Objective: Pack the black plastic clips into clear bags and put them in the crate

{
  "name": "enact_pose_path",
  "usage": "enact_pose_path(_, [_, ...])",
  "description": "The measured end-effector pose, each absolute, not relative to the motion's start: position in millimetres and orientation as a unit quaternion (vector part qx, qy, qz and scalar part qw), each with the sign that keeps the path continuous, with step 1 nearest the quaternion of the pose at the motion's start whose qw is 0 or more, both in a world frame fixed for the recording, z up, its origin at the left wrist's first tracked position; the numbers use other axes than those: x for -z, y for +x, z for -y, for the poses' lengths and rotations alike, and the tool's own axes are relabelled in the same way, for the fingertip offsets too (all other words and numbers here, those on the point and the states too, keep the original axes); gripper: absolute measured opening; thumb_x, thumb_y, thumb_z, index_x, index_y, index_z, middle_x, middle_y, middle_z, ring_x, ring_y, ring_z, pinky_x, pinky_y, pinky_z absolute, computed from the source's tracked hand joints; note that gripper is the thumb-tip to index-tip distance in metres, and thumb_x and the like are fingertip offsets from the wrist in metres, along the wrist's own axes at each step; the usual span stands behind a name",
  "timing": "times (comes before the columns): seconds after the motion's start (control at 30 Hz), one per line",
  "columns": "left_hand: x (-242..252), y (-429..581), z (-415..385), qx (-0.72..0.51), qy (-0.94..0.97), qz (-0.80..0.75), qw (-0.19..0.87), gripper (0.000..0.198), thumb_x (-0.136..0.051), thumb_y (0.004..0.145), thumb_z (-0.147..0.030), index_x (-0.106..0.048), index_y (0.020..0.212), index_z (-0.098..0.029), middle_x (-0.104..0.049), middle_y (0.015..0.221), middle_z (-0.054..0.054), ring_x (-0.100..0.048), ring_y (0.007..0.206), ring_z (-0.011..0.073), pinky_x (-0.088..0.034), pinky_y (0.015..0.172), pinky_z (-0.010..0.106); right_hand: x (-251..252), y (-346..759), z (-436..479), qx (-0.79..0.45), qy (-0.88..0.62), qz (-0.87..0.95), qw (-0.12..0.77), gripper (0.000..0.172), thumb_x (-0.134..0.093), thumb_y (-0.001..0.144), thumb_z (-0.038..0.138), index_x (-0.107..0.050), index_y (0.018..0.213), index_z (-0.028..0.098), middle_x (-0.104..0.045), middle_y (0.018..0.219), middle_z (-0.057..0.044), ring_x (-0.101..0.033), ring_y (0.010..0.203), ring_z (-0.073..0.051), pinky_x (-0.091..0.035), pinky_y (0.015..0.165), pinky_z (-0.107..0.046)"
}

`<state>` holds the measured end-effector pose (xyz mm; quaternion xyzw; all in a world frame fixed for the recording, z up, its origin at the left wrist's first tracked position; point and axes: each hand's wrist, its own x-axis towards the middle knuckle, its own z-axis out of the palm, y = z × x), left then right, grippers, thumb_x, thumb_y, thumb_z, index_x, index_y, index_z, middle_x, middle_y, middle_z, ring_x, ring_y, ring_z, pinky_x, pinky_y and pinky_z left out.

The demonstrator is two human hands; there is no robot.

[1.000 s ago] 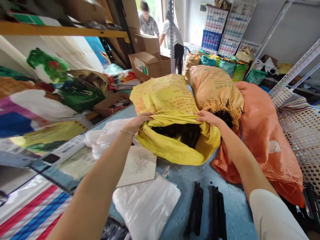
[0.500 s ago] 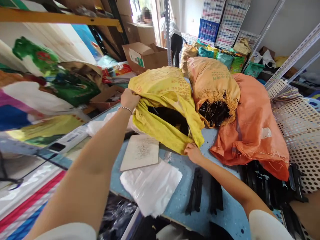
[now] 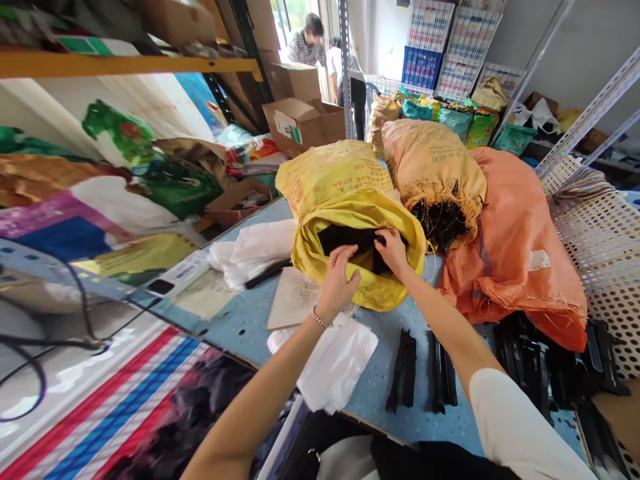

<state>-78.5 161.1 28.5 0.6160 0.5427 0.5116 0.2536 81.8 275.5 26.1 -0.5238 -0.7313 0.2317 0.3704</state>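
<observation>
A yellow woven sack (image 3: 340, 180) lies on the blue table (image 3: 240, 323) with its mouth facing me, black pieces (image 3: 345, 237) showing inside. Both hands reach into that mouth. My left hand (image 3: 339, 280) has its fingers curled over the lower lip of the sack and onto the black pieces. My right hand (image 3: 393, 250) is closed on the black pieces just inside. Two bundles of black strips (image 3: 423, 370) lie on the table below my right forearm.
An orange-tan sack (image 3: 430, 167) with black contents and a large orange sack (image 3: 520, 253) lie right of the yellow one. White plastic bags (image 3: 335, 363) and a card sheet (image 3: 293, 300) sit at the table's near side. Shelves with bags stand left; two people work by the far doorway.
Both hands let go of the sack's edges and moved into its mouth. The sack's opening now faces me, rounder and lower. The camera shifted slightly.
</observation>
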Motion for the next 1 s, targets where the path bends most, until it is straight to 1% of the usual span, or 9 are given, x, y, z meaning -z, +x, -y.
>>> enact_pose_path(0.13, [-2,-48,-129,-0.546,0.375,-0.394,0.638,0.046,-0.064,0.085,-0.045,-0.060,0.122,-0.017,-0.066,0.122,0.015,-0.068,0.106,0.0256,-0.051,0.100,0.047,-8,120,-181,-0.513,-0.409,0.494,0.571,0.032,-0.066,0.087,0.038,-0.062,0.118,0.028,-0.063,0.122,-0.003,-0.067,0.101,-0.018,-0.060,0.090,-0.034])
enact_pose_path(0.2, [6,-22,-116,-0.559,0.280,-0.307,0.717,0.053,-0.073,0.079,-0.053,-0.063,0.117,-0.018,-0.068,0.119,0.013,-0.068,0.105,0.0252,-0.053,0.096,0.042,4,138,-126,-0.654,-0.370,0.363,0.550,0.035,-0.068,0.088,0.043,-0.059,0.119,0.031,-0.067,0.116,0.000,-0.069,0.091,-0.014,-0.060,0.084,-0.029])
enact_pose_path(0.3, [10,8,-93,-0.600,0.211,-0.259,0.727,0.057,-0.080,0.073,-0.058,-0.065,0.111,-0.019,-0.071,0.109,0.009,-0.068,0.098,0.0228,-0.055,0.086,0.035,15,163,-65,-0.767,-0.356,0.309,0.436,0.040,-0.066,0.088,0.053,-0.059,0.121,0.030,-0.069,0.110,-0.001,-0.070,0.083,-0.014,-0.060,0.075,-0.028])
enact_pose_path(0.4, [8,16,-70,-0.581,0.237,-0.302,0.718,0.051,-0.082,0.074,-0.052,-0.064,0.108,-0.018,-0.068,0.093,0.003,-0.063,0.075,0.0150,-0.051,0.067,0.028,8,186,-40,-0.664,-0.436,0.471,0.384,0.040,-0.058,0.093,0.058,-0.064,0.115,0.026,-0.067,0.110,-0.007,-0.068,0.096,-0.021,-0.060,0.078,-0.036])
enact_pose_path(0.5, [2,10,-50,-0.529,0.307,-0.362,0.704,0.050,-0.085,0.073,-0.037,-0.060,0.114,-0.022,-0.063,0.088,-0.002,-0.055,0.064,0.0097,-0.046,0.059,0.024,-15,202,-43,-0.374,-0.510,0.677,0.376,0.039,-0.056,0.095,0.054,-0.062,0.119,0.024,-0.062,0.119,-0.012,-0.061,0.108,-0.025,-0.055,0.091,-0.043])
enact_pose_path(0.63, [-9,6,-30,-0.449,0.350,-0.376,0.731,0.053,-0.079,0.078,-0.042,-0.055,0.120,-0.021,-0.058,0.077,-0.004,-0.052,0.057,0.0103,-0.044,0.054,0.025,-37,202,-60,-0.177,-0.460,0.811,0.316,0.038,-0.044,0.100,0.054,-0.062,0.103,0.021,-0.064,0.104,-0.013,-0.058,0.097,-0.027,-0.052,0.088,-0.046])
enact_pose_path(0.73, [-12,9,-21,-0.425,0.378,-0.388,0.725,0.052,-0.076,0.081,-0.044,-0.053,0.122,-0.021,-0.057,0.072,-0.005,-0.054,0.058,0.0119,-0.046,0.056,0.026,-34,191,-67,-0.238,-0.436,0.810,0.313,0.044,-0.037,0.102,0.056,-0.057,0.084,0.022,-0.061,0.085,-0.008,-0.056,0.084,-0.022,-0.051,0.078,-0.039])
enact_pose_path(0.87, [-8,14,-20,-0.484,0.377,-0.440,0.656,0.052,-0.082,0.074,-0.039,-0.055,0.115,-0.021,-0.064,0.087,-0.001,-0.061,0.072,0.0132,-0.049,0.063,0.025,-25,179,-65,-0.482,-0.478,0.672,0.294,0.055,-0.017,0.103,0.060,-0.049,0.078,0.023,-0.046,0.062,0.001,-0.044,0.055,-0.015,-0.041,0.051,-0.029])
enact_pose_path(1.0, [-10,11,-29,-0.471,0.273,-0.448,0.709,0.047,-0.078,0.075,-0.049,-0.051,0.101,-0.021,-0.059,0.072,-0.005,-0.052,0.052,0.0090,-0.042,0.049,0.023,-28,182,-47,-0.505,-0.450,0.698,0.236,0.051,-0.037,0.098,0.066,-0.057,0.087,0.020,-0.057,0.074,-0.002,-0.053,0.068,-0.017,-0.045,0.060,-0.029])
